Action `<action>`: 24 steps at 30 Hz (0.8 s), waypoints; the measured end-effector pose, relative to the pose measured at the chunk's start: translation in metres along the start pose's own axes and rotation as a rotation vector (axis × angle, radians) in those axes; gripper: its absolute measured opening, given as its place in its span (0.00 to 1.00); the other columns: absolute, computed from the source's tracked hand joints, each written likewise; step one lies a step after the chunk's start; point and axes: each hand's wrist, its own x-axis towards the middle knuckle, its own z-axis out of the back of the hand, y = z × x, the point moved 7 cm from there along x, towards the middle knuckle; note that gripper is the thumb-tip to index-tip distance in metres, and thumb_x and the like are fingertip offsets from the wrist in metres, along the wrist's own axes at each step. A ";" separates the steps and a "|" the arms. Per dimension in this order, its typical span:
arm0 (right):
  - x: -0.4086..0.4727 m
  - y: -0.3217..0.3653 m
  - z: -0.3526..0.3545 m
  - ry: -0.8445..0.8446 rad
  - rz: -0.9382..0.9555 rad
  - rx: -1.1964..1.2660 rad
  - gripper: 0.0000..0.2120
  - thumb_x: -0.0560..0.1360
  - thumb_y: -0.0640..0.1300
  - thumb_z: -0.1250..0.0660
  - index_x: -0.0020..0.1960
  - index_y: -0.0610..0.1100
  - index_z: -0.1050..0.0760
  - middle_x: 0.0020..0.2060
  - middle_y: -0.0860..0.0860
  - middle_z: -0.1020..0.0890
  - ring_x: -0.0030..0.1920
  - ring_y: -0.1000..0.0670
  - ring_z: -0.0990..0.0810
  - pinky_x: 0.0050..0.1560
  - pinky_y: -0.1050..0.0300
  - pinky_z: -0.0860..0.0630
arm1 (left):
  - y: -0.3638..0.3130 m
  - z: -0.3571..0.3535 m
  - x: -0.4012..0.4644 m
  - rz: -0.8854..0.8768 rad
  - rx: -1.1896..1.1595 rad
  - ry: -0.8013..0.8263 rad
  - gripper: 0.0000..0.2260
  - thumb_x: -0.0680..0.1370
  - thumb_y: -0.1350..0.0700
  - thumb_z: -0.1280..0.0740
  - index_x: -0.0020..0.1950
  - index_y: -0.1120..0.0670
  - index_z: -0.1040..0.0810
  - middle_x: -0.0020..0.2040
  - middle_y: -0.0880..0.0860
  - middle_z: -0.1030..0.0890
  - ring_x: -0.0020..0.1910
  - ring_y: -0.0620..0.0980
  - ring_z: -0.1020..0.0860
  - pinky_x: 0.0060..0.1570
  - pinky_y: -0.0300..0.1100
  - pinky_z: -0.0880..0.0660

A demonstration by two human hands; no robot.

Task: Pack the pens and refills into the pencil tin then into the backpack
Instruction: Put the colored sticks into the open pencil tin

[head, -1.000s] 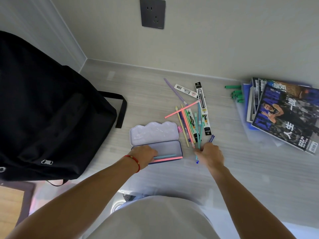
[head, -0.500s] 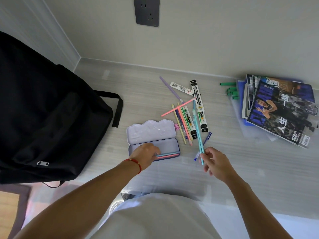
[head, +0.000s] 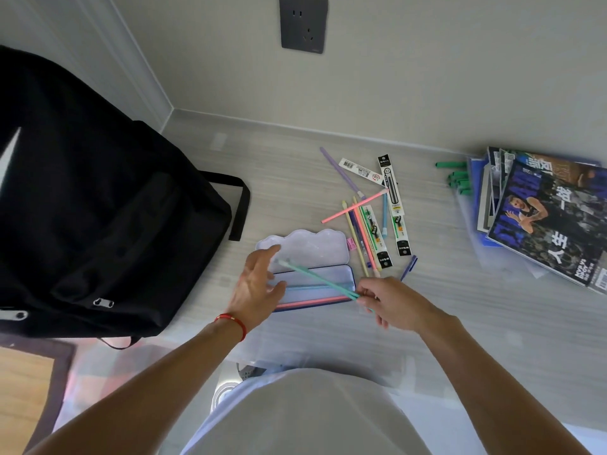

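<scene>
Big black backpack (head: 98, 205) sits well off to the left of both hands on the bench (head: 492, 323). The open pencil tin (head: 315, 280) lies right between the hands, pink pen (head: 312, 302) already inside. Loose pens and refills (head: 371, 231) are just beyond the right hand (head: 394, 303), which pinches a mint green pen (head: 315, 278) slanting over the tin. Left hand (head: 256, 287) hovers spread, holding nothing.

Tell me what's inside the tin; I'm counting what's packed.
In the tin: a pink pen and a bluish one. The left hand hides its left end.
</scene>
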 end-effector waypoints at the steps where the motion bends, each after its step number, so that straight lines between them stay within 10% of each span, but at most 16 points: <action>1: 0.004 0.006 0.000 0.017 0.008 -0.025 0.05 0.82 0.43 0.37 0.48 0.47 0.25 0.37 0.48 0.17 0.28 0.50 0.16 0.30 0.56 0.21 | 0.001 -0.001 0.000 -0.009 -0.023 0.051 0.28 0.77 0.60 0.32 0.73 0.41 0.35 0.66 0.45 0.31 0.52 0.45 0.21 0.49 0.39 0.19; 11: 0.029 0.021 0.003 -0.040 0.040 0.017 0.04 0.80 0.45 0.32 0.50 0.45 0.21 0.33 0.47 0.16 0.29 0.53 0.19 0.37 0.51 0.20 | 0.042 0.012 -0.001 0.192 -0.140 0.089 0.01 0.76 0.55 0.29 0.45 0.49 0.19 0.37 0.50 0.16 0.37 0.47 0.19 0.42 0.37 0.20; 16: 0.032 0.026 -0.013 -0.071 0.043 0.264 0.05 0.80 0.43 0.30 0.44 0.48 0.20 0.30 0.48 0.16 0.27 0.54 0.20 0.32 0.58 0.22 | 0.036 -0.002 -0.002 0.487 -0.912 -0.009 0.04 0.79 0.60 0.31 0.46 0.60 0.21 0.43 0.63 0.16 0.41 0.57 0.16 0.43 0.45 0.17; 24: 0.032 0.033 -0.012 -0.003 0.047 0.332 0.06 0.79 0.40 0.30 0.45 0.45 0.17 0.29 0.49 0.16 0.27 0.53 0.18 0.31 0.63 0.23 | 0.025 0.002 0.006 0.473 -0.993 -0.111 0.07 0.80 0.60 0.32 0.56 0.60 0.22 0.47 0.60 0.17 0.43 0.57 0.17 0.45 0.45 0.18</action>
